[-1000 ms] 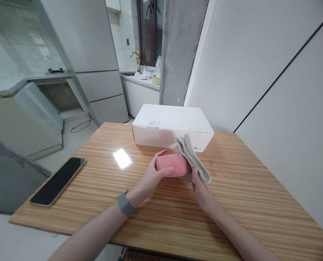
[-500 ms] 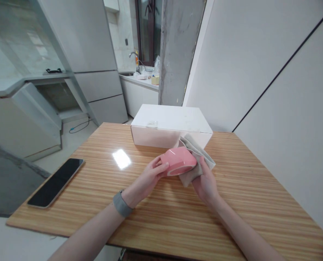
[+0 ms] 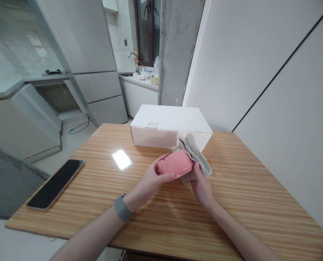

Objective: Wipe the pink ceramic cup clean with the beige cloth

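A glossy pink bowl with flat-sided walls is tipped on its side above the table. My left hand grips its left end, thumb along the near side and fingers behind. My right hand is closed on a grey cloth, which is folded and pressed against the bowl's right end. Part of the cloth shows behind and under the bowl. The bowl's inside is turned out of sight.
Right behind the hands is a white box on the wooden table. A dark-screened phone lies near the table's left edge. A white wall borders the right side.
The bowl has been turned, so its base ring no longer shows, and it has shifted slightly left. The cloth and my right hand have moved a little down and left along with it.
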`<state>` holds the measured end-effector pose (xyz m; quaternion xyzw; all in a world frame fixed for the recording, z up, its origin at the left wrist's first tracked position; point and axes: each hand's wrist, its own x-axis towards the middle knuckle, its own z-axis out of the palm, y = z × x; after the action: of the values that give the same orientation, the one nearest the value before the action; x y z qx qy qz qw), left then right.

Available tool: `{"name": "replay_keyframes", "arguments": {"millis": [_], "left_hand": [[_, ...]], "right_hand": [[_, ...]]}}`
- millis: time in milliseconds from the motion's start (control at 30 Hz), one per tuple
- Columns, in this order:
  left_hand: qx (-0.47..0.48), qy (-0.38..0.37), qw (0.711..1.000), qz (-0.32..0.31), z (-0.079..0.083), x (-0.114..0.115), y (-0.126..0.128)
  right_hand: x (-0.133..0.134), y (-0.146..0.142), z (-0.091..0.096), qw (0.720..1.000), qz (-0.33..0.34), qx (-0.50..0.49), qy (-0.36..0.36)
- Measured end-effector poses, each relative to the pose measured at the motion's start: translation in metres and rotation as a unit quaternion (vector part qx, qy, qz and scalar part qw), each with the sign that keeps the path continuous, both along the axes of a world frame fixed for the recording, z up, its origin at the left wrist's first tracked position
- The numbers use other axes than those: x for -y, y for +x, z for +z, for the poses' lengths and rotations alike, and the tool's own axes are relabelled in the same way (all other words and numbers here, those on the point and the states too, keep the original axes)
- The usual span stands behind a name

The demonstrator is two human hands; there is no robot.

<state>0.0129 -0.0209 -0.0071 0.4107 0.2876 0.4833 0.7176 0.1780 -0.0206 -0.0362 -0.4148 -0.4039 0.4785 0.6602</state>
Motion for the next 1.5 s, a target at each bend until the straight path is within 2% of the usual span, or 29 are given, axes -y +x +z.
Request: {"name": "replay_keyframes", "arguments": {"millis": [67, 200, 367, 500, 667, 800, 967, 1233, 1500], "left_hand": [[-0.034, -0.014, 0.999, 0.018, -0.001, 0.001, -0.001], [-0.062, -0.03, 0.998, -0.003, -0.001, 0.004, -0.002], [-0.046, -0.056, 0.997, -0.03, -0.002, 0.004, -0.004], [-0.027, -0.08, 0.995, -0.06, -0.001, 0.003, -0.004], [-0.051, -0.063, 0.994, -0.08, 0.003, 0.003, -0.008], [-0.094, -0.015, 0.991, -0.091, 0.0, 0.001, -0.008], [-0.079, 0.013, 0.994, -0.077, -0.003, 0.001, -0.005], [-0.091, 0.023, 0.994, -0.05, 0.002, 0.003, -0.007], [-0.104, 0.019, 0.994, -0.026, 0.005, 0.001, -0.008]], "right_hand": [[0.005, -0.001, -0.001, 0.999, 0.004, 0.043, 0.016], [0.012, -0.005, 0.0, 0.995, 0.008, 0.09, 0.033], [0.005, -0.002, -0.004, 0.999, 0.01, 0.016, -0.032], [-0.003, 0.005, -0.009, 0.998, 0.007, 0.016, -0.06], [-0.003, 0.003, 0.0, 0.998, 0.035, -0.003, -0.051], [0.002, -0.001, 0.008, 0.995, 0.072, -0.039, -0.049], [0.006, -0.003, 0.007, 0.993, 0.071, -0.058, -0.068], [0.013, -0.004, 0.004, 0.995, 0.072, -0.027, -0.063], [0.011, 0.0, 0.011, 0.993, 0.114, 0.012, 0.013]]}}
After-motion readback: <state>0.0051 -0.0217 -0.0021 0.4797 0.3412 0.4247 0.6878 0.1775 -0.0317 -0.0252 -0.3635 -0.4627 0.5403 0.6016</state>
